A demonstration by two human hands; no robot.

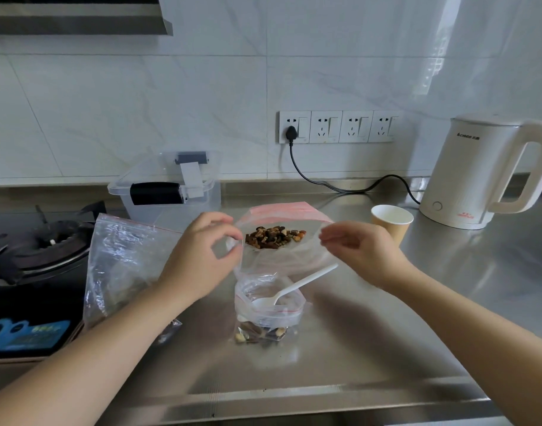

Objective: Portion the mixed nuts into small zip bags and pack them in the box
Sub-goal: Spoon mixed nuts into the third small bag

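Both hands pinch the large zip bag (282, 241) of mixed nuts (274, 237) open at mid-tabletop: left hand (202, 256) fingers clamp its left edge, right hand (360, 252) its right. The small zip bag (268, 305) with a spoon (294, 287) stands nearer.

We see a white electric kettle (475, 170) on the steel desk (371, 333), a paper cup (392, 222) near it, a gas burner (39, 244) at left.

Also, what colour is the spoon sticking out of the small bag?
White. The spoon shows best in the head view, its bowl inside the small bag.
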